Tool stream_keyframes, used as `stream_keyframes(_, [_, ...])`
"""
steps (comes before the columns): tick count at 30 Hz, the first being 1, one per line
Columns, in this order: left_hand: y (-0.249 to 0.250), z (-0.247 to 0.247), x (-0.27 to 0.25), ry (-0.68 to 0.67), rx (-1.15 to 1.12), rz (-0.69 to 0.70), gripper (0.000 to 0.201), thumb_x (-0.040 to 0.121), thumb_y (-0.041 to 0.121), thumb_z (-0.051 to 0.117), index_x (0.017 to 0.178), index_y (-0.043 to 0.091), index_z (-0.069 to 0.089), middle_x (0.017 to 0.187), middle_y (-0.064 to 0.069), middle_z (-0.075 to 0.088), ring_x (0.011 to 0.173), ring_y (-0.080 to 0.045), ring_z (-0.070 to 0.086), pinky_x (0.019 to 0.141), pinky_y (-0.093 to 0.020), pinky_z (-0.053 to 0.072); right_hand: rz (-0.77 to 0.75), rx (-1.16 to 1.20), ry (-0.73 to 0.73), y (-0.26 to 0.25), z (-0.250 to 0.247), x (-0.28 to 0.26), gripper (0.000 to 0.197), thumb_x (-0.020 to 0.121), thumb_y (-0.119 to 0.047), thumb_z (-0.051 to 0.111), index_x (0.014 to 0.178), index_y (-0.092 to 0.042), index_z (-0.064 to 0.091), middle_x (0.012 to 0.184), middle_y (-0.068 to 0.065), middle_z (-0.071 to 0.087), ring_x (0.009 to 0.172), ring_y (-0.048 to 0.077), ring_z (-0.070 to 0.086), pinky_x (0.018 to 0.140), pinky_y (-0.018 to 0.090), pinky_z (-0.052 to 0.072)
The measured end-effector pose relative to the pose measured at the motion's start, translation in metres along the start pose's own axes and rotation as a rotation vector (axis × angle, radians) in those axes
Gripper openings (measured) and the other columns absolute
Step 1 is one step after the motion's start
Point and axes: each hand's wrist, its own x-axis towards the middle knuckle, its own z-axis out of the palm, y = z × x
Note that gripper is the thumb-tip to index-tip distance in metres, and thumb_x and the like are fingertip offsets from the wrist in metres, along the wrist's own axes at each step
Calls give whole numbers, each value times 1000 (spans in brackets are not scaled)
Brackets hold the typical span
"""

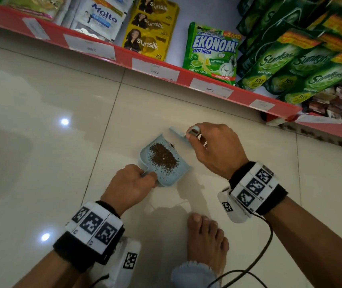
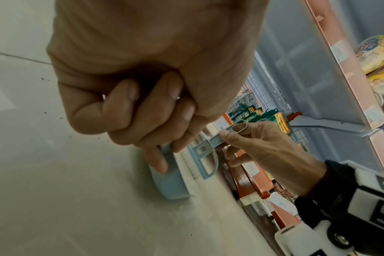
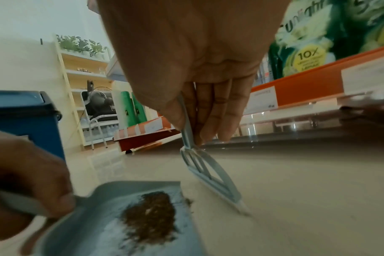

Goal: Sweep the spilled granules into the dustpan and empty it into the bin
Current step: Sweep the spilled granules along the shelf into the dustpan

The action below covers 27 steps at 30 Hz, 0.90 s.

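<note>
A light blue dustpan (image 1: 178, 173) lies flat on the pale floor tiles, with a heap of brown granules (image 1: 164, 156) in its middle. My left hand (image 1: 145, 175) grips the dustpan's handle (image 2: 168, 152) with curled fingers. My right hand (image 1: 193, 136) pinches the handle of a small blue brush (image 1: 176, 132), whose head (image 3: 210, 175) touches the floor just beyond the pan's open lip. A few loose granules (image 1: 172, 145) sit at that lip, and tiny specks (image 2: 45, 112) dot the tiles nearby. In the right wrist view the granule heap (image 3: 151, 216) fills the near pan.
A red-edged shelf (image 1: 157, 69) with sachets and green soap packs runs along the far side. A blue bin (image 3: 26, 117) stands on the floor to the left. My bare foot (image 1: 207, 235) and a black cable (image 1: 265, 246) lie close behind the pan.
</note>
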Motion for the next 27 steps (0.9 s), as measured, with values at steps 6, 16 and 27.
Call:
stream_keyframes(6, [0, -1, -2, -3, 14, -12, 42, 91, 34, 58, 89, -5, 73, 58, -4, 57, 57, -17, 54, 55, -24, 41, -12, 152, 65, -11, -5, -1, 25, 98, -36, 50, 93, -21, 68, 80, -4, 69, 67, 16, 63, 65, 37, 54])
stream_keyframes(16, [-1, -3, -5, -4, 33, 2, 42, 91, 34, 57, 89, -5, 72, 60, -6, 57, 59, -19, 54, 56, -26, 41, -29, 132, -34, -19, 1, 1, 23, 99, -35, 49, 93, -20, 65, 82, -4, 66, 71, 18, 60, 67, 38, 53])
stream_keyframes(27, [-5, -3, -5, 2, 37, -42, 40, 90, 36, 57, 91, 0, 73, 67, -7, 61, 64, -21, 57, 59, -27, 44, -49, -27, -21, -21, 6, -2, 25, 100, -38, 46, 98, -21, 64, 85, -5, 65, 71, 17, 59, 65, 33, 52])
